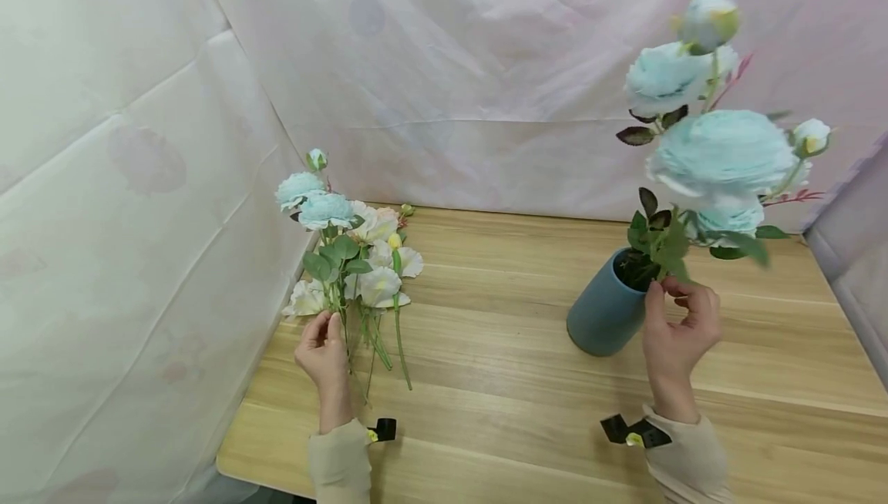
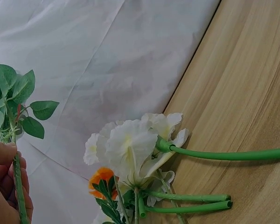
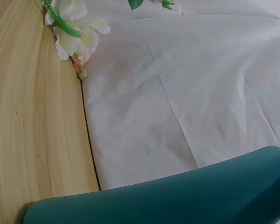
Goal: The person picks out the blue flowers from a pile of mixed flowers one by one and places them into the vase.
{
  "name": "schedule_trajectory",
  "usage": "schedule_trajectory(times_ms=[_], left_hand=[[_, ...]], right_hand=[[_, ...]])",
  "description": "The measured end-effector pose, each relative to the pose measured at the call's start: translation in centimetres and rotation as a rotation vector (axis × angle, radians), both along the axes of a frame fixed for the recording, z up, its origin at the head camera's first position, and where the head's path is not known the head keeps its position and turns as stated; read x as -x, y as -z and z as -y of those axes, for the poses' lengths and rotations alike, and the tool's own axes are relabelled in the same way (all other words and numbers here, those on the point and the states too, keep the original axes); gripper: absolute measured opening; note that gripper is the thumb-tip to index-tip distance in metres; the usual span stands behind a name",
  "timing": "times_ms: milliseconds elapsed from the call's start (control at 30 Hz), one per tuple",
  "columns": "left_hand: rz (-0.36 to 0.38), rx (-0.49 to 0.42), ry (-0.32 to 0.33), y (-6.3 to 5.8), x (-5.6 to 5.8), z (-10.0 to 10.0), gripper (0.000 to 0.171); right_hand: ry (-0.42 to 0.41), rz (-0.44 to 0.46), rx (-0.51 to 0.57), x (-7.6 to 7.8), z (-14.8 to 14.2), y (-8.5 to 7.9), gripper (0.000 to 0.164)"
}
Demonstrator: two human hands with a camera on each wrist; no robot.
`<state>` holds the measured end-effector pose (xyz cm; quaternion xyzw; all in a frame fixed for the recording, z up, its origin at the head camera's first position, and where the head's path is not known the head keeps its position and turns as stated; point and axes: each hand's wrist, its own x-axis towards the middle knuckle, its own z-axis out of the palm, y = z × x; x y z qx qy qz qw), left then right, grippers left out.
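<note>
My left hand (image 1: 324, 350) pinches the green stem of an artificial light-blue flower spray (image 1: 326, 210) at the left of the table. In the left wrist view its stem (image 2: 19, 191) runs between thumb and fingers, with green leaves above. My right hand (image 1: 683, 327) is at the mouth of a blue-grey vase (image 1: 605, 315), thumb and forefinger pinching a stem of light-blue flowers (image 1: 721, 153) low among the leaves. Those flowers lean to the right above the vase. The right wrist view shows the vase's side (image 3: 168, 196) but not the hand.
White artificial flowers (image 1: 378, 286) with green stems lie at the left back of the wooden table (image 1: 486, 381). An orange flower (image 2: 101, 179) is among them. White cloth (image 1: 451, 157) hangs along the table's back and left edges.
</note>
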<state>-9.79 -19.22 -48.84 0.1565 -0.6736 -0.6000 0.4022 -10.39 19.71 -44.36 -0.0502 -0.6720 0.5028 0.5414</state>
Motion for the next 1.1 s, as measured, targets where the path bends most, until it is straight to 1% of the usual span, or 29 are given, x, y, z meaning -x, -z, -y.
schedule_trajectory(times_ms=[167,400,600,833,967,1100], left_hand=[[0.000,0.008,0.006,0.0,0.0,0.1,0.012],[-0.002,0.012,0.008,0.0,-0.1,0.2,0.011],[-0.002,0.014,0.004,0.0,-0.1,0.3,0.011],[-0.014,-0.010,0.007,-0.1,0.0,0.4,0.011],[-0.022,-0.008,0.005,-0.1,0.2,0.5,0.010],[-0.021,-0.009,0.000,-0.1,0.2,0.5,0.011]], right_hand=[[0.000,-0.009,0.003,-0.1,0.7,-0.9,0.018],[0.009,-0.015,0.038,-0.1,1.0,-1.2,0.020],[-0.021,-0.008,0.077,-0.2,1.4,-1.5,0.018],[0.021,0.034,0.038,-0.1,1.5,-2.3,0.018],[0.023,0.032,0.016,-0.1,1.8,-2.7,0.016],[0.023,0.026,0.016,-0.1,2.0,-3.1,0.016]])
